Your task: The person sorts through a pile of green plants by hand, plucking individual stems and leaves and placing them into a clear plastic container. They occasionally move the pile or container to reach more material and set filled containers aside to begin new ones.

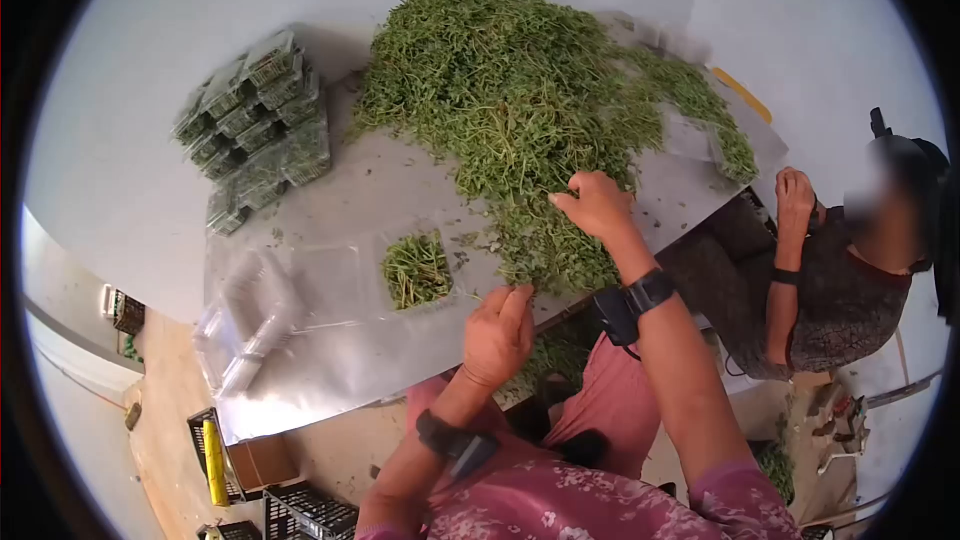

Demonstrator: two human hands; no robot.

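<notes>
My right hand (597, 206) is over the lower part of a big heap of leafy green herbs (500, 60), fingers curled and thumb out to the left. Whatever lies under those fingers is hidden. At the table's front edge, my left hand (498, 336) has its fingers bent and pressed together; I cannot make out what they hold, if anything. Just left of it, an open clear plastic clamshell (340, 285) lies on the table, with cut green stems (416, 270) filling its right half. Loose sprigs (550, 250) spread between my two hands.
Filled clamshells (265, 120) are stacked at the back left. Empty clear clamshells (250, 315) sit at the metal table's (340, 375) left front corner. Another person (840, 290) sits at the right, a hand (795, 195) raised near the table. Black crates (300, 510) stand on the floor.
</notes>
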